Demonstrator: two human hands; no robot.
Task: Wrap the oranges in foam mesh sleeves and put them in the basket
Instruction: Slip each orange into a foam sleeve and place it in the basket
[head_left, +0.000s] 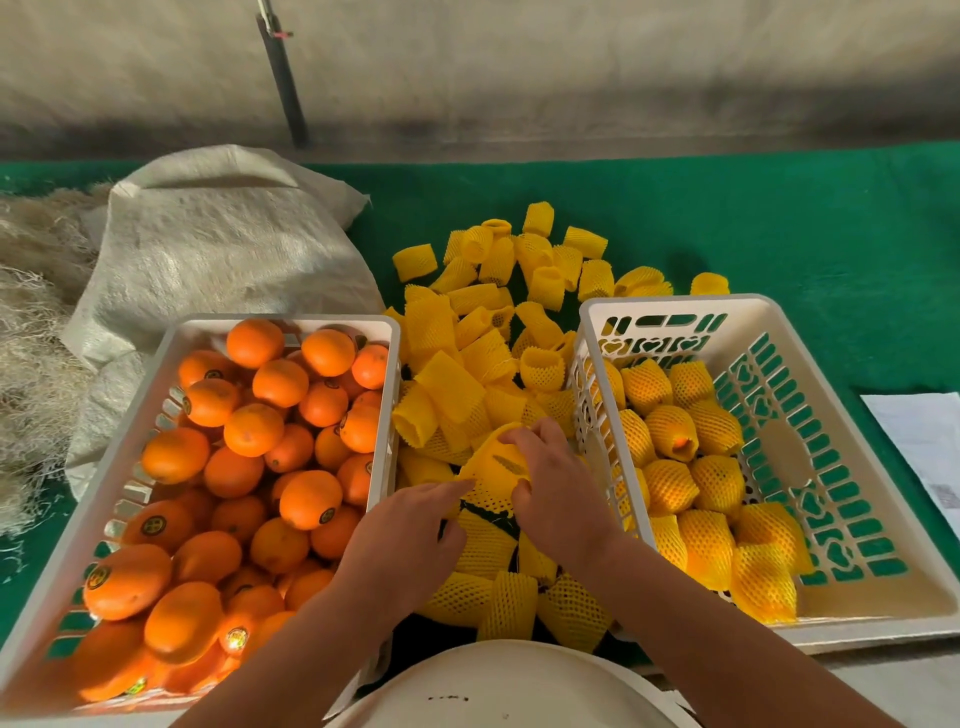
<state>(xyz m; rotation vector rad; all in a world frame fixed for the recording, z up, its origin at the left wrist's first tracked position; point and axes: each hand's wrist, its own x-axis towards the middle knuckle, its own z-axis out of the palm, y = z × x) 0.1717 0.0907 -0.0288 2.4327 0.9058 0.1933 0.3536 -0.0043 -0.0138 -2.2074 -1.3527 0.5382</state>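
Both hands meet over a pile of yellow foam mesh sleeves (483, 322) between two white baskets. My right hand (558, 488) grips one yellow sleeve (493, 470) from the right, fingers curled over its top edge. My left hand (410, 525) pinches the same sleeve's left edge with its fingertips. Whether an orange sits inside that sleeve is hidden. The left basket (384, 325) is heaped with bare oranges (254, 431). The right basket (779, 332) holds several sleeved oranges (670, 431) along its left and near side.
A woven white sack (218, 244) lies behind the left basket, with frayed fibre (31, 332) at the far left. The green cloth (810, 228) covers the table. White paper (924, 441) lies at the right edge. A white rounded brim (519, 680) sits at the bottom centre.
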